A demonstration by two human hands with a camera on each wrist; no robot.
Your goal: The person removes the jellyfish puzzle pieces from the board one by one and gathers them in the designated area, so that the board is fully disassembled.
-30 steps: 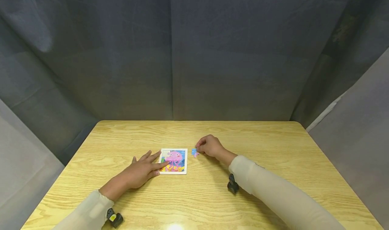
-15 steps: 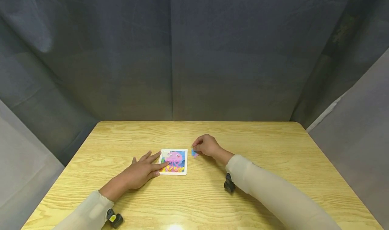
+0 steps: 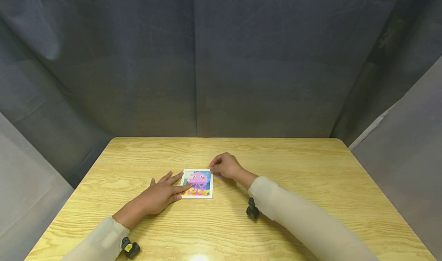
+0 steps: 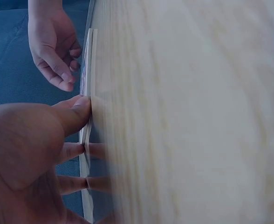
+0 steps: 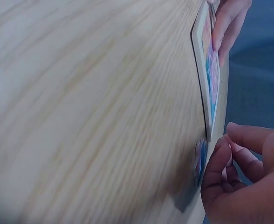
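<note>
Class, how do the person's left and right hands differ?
The left hand has spread fingers; the right hand has curled fingers. The left hand touches the puzzle board from the left; the right hand is near its upper right corner. Both have pale sleeves and black wrist devices.

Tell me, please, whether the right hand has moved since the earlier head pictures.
Yes: in the head view, the right hand has moved left, toward the puzzle board, which has stayed in place.

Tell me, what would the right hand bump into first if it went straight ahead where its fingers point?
Likely the far right corner of the jellyfish puzzle: in the head view the right hand points left at it. Its height is unclear, so it might pass over.
</note>
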